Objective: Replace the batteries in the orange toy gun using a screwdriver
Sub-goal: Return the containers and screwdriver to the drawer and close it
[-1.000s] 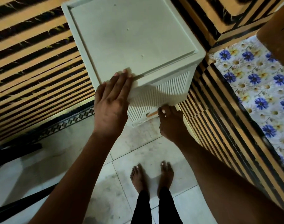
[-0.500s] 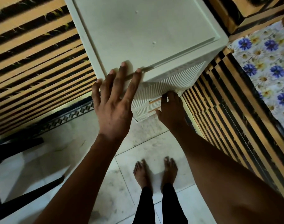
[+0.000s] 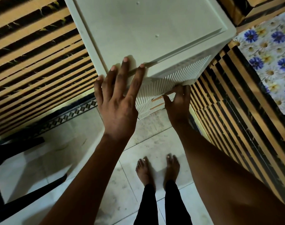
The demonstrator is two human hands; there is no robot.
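1. Task progress: barely begun, by my reading. No orange toy gun, no screwdriver and no batteries are anywhere in view; where the gun is cannot be told from here.
2. Tall cream-white plastic drawer unit (image 3: 148, 30) with a flat recessed top and ribbed drawer fronts stands on the pale tiled floor (image 3: 83, 143), in a corner of orange-and-black striped walls (image 3: 33, 62).
3. Left hand (image 3: 118, 101): fingers straight and spread wide, tips resting on the near edge of the unit's top. Grip holds nothing; it looks to be steadying the unit.
4. Right hand (image 3: 179, 103): fingers curled at the right end of an upper ribbed drawer front (image 3: 171, 83), beside a thin orange-tan handle bar (image 3: 158, 98). Whether the grip closes on the handle or on the drawer's edge, I cannot tell.
5. Drawers appear shut or nearly so; no contents show.
6. Judgement: this is the fetching stage. Everything is left: finding gun, tool and cells, unscrewing the cover, swapping, closing.
7. Blue-flowered cloth (image 3: 271, 54) lies far right; bare feet (image 3: 158, 171) stand near.
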